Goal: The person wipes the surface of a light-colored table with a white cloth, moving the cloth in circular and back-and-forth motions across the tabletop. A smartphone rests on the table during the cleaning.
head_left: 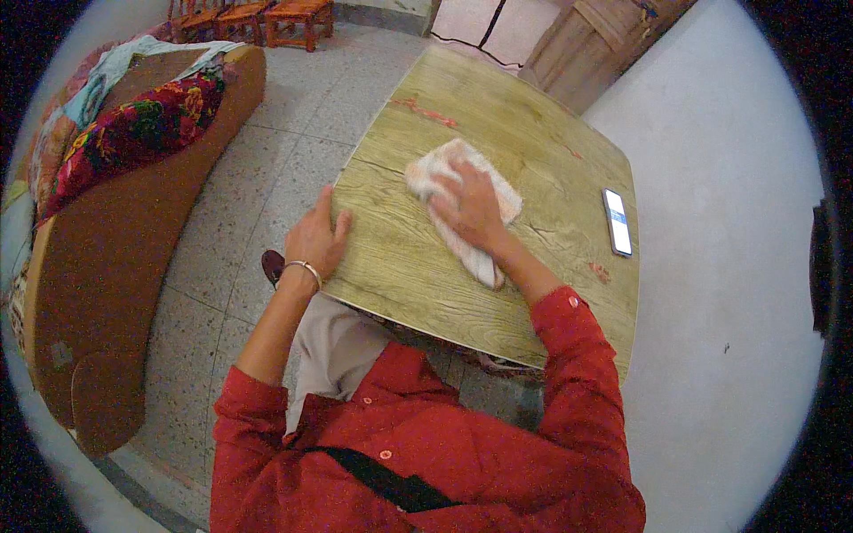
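Observation:
A wooden-patterned, yellow-green table (391,240) stands in front of me. My right hand (469,206) presses down on a white and pale orange cloth (493,182), fingers bent onto it and slightly smeared by motion. One end of the cloth trails toward me under my wrist. At the table's left edge rests my left hand (315,235), its thumb apart from the fingers and nothing seen in its grasp. The undersides of its fingers are hidden.
A phone (617,222) with a lit screen lies near the table's right edge, close to the white wall (711,222). Reddish worn patches (426,113) mark the tabletop. Left stands a brown sofa (115,258) with a flowered red cushion (133,133); wooden chairs (298,19) are behind.

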Available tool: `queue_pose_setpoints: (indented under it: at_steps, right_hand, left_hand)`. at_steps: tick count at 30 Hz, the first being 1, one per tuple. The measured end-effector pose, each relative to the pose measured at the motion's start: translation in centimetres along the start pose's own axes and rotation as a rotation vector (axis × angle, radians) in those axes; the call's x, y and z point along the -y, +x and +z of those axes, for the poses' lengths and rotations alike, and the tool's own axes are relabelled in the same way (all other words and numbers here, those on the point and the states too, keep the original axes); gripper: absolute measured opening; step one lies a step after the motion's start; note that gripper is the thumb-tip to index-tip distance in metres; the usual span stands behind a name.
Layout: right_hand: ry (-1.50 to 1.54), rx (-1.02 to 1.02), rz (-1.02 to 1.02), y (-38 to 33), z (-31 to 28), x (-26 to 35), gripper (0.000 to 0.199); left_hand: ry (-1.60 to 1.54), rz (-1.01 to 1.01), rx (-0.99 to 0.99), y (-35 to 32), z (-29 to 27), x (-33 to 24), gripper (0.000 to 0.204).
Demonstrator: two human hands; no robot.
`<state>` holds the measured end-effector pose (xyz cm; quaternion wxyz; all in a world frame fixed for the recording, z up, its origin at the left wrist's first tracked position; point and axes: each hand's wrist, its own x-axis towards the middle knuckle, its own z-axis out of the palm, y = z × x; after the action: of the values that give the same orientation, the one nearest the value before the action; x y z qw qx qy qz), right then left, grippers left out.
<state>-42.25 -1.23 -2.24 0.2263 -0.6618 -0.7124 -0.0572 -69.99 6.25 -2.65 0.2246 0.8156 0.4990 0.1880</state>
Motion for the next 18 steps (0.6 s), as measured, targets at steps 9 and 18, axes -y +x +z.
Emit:
queue_pose_setpoints:
  at_steps: [9, 18]
  right_hand:
    - [-0.016, -0.017, -0.107, 8.4, 5.9, 4.1, 0.048]
    - [0.182, 0.156, -0.217, -2.0, -1.0, 3.9, 0.046]
  left_hand:
    - [-0.010, -0.046, 0.049, 0.7, -0.1, 0.1, 0.058]
    - [-0.068, 0.027, -0.002, -0.1, -0.6, 0.0, 0.059]
